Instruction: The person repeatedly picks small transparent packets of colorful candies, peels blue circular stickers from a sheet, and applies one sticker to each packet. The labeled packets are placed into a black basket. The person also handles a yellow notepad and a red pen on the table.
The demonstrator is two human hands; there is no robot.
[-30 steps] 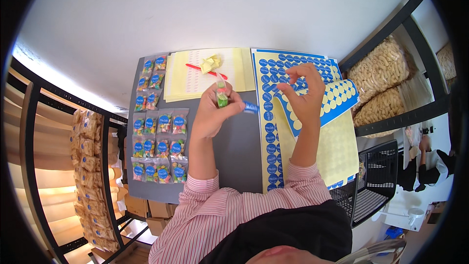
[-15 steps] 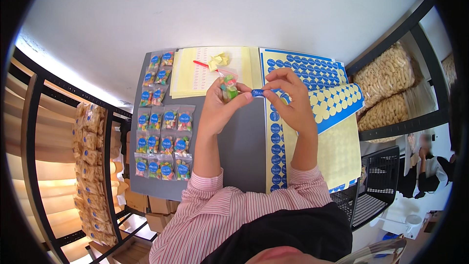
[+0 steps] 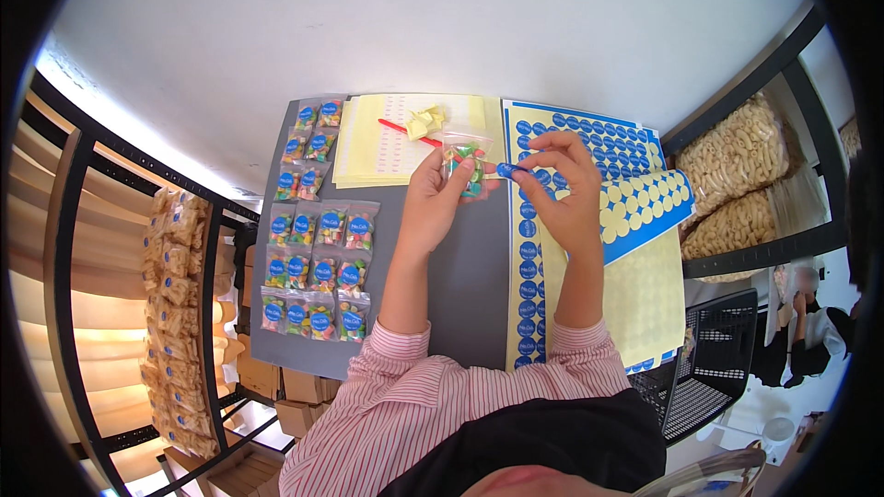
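My left hand [image 3: 431,202] is closed on a small clear zip bag [image 3: 465,149] of colourful candy, its thumb across the bag's front. No label shows on the visible part of that bag. Between thumb and finger, my right hand [image 3: 569,193] pinches a round blue sticker [image 3: 505,169], just right of the bag and close to the left fingertips. On the right of the grey table [image 3: 458,267], beneath my right hand, lie sheets of blue round stickers [image 3: 528,289]. One sheet is folded over, showing its yellow backing [image 3: 635,212].
Rows of labelled candy bags [image 3: 322,273] fill the table's left side. Behind my left hand are yellow sheets [image 3: 364,143], a red pen-like stick [image 3: 394,125] and crumpled yellow paper [image 3: 425,120]. Racks stand on both sides, the right one holding large snack bags [image 3: 741,152].
The candy bag has turned to show more of its front, and my left thumb now lies over it. The sticker has come away from my left thumb and stays in my right fingers.
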